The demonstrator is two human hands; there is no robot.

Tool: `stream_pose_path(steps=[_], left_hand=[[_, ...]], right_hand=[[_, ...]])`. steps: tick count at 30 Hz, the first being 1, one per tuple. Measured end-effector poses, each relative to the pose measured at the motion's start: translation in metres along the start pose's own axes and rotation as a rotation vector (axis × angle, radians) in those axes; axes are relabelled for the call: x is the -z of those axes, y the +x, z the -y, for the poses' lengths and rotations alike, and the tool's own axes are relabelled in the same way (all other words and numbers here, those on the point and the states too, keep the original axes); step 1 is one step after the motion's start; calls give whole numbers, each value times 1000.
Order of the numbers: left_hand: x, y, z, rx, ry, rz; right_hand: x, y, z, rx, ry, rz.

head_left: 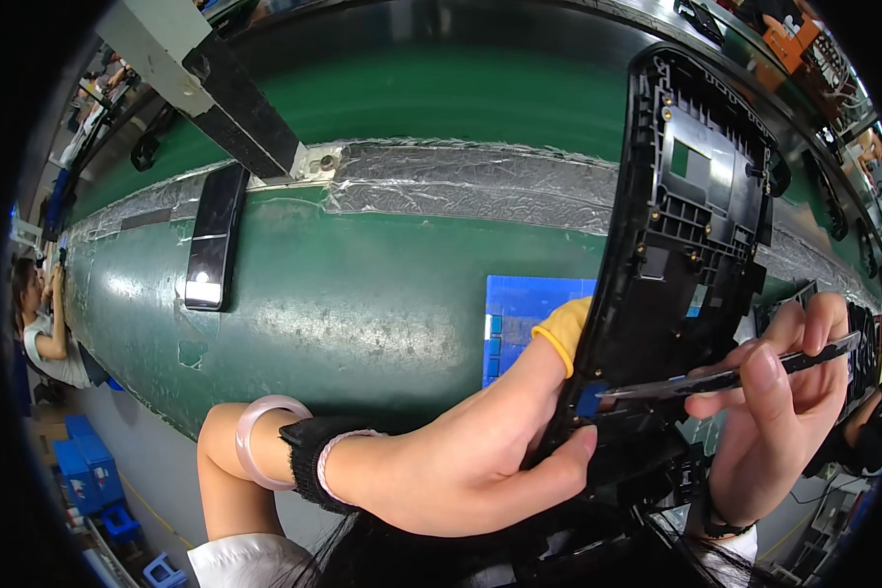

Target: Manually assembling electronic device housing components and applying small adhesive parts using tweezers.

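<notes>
My left hand [470, 465], a yellow finger cot on one finger, grips the lower left edge of a long black plastic housing [647, 323]. The housing is tilted upright, its ribbed inner side with small brass-coloured inserts showing. Closed around a pair of dark tweezers [710, 382], my right hand [794, 402] is at the housing's right side. The tweezers' tip meets a small blue piece [589, 399] at the housing's lower left edge, near my left thumb. Whether the tips pinch that piece is too small to tell. Behind the left hand lies a blue sheet [519, 294] with small blue pieces.
A glossy black rectangular device [214, 240] lies on the green bench [363, 304] at left, beside a metal post [235, 108]. A film-covered strip [461, 181] separates the bench from a green belt [441, 103]. A person [49, 328] works at far left; blue bins [86, 465] stand below.
</notes>
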State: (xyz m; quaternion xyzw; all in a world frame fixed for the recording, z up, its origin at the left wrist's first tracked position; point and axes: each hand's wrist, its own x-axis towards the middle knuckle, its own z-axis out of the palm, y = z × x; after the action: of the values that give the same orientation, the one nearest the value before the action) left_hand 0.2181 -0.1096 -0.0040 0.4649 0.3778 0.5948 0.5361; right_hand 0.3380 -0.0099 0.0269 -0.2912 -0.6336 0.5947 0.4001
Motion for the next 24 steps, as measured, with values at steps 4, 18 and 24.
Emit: stream_pose_path(steps=[4, 18, 24], left_hand=[[0, 1, 0, 7, -19, -2], [5, -1, 2, 34, -124, -9], [7, -3, -4, 136, -57, -37]], right_hand=[[0, 2, 0, -37, -24, -25], [-6, 0, -4, 32, -42, -57], [-5, -3, -4, 53, -33, -43]])
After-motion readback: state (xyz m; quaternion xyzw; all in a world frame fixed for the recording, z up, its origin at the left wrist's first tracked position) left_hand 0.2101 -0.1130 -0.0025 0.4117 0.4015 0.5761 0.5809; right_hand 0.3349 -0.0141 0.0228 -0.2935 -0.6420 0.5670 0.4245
